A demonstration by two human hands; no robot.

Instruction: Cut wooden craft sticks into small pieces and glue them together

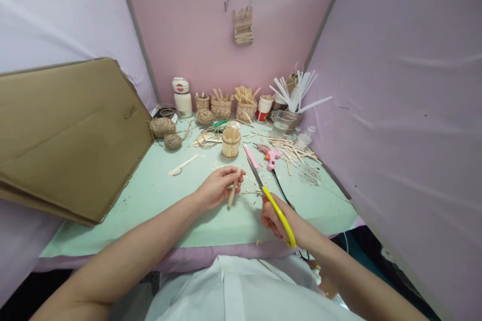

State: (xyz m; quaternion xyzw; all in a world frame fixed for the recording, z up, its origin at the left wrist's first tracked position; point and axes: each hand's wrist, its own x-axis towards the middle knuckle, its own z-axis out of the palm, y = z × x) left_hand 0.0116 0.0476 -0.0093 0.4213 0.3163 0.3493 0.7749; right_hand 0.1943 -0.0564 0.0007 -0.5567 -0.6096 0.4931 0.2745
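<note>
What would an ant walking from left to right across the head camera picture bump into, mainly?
Cardboard → larger twine ball → white jar → left hand holding a flat wooden stick → right hand holding yellow-handled scissors.

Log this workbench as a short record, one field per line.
Left hand: the left hand holds a flat wooden stick
Right hand: the right hand holds yellow-handled scissors, blades pointing away from the person
Beyond the hands: upright round wooden container; pink glue gun with a black cord
Table right: loose pile of thin sticks
Table left: two twine balls beside a large cardboard sheet
Back row: white jar; two baskets of wooden pieces
Wall: small wooden piece hanging
</note>
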